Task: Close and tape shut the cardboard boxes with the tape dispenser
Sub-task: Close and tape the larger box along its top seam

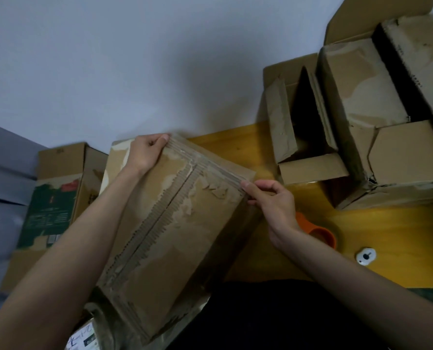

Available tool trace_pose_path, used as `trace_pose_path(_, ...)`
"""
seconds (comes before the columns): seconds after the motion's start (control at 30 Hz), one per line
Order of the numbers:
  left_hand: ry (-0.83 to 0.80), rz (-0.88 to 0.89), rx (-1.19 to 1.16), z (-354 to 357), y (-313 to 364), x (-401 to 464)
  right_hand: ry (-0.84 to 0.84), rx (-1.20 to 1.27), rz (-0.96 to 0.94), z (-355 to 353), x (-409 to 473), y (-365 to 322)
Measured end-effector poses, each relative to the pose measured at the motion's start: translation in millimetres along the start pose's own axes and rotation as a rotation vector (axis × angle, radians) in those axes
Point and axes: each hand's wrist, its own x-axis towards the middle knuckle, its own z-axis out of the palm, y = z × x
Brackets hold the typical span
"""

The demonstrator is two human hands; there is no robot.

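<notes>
The worn cardboard box [175,218] lies tilted between both forearms, flaps folded shut with the seam running away from the person; the left hand [144,152] grips its far corner, fingers curled over the edge, and the right hand [273,200] pinches the opposite far corner, likely to steady it for taping; the orange tape dispenser [320,234] sits just under the right wrist, untouched; more open boxes [362,109] stand beyond the right hand.

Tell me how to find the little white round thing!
Start at the yellow wooden table and look right of the person's right hand. Past the orange tape dispenser lies the small white round disc. It is the only white, round thing there, with a dark keyhole-shaped mark in its middle.
</notes>
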Motion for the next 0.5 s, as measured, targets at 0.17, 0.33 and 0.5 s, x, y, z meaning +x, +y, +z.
trace_pose_path(0.17, -0.023, -0.058, -0.077, 3, 4, 5, 0.014, -0.017, 0.002, 0, 0, 0)
trace_pose_path(0.33, -0.007, -0.224, -0.281, 3, 13, 16, -0.065, 0.074, 0.098, 0, 3, -9)
trace_pose_path(0.5, 0.049, -0.352, -0.401, 9, 26, 18, -0.045, 0.121, 0.135, 2, 5, -12)
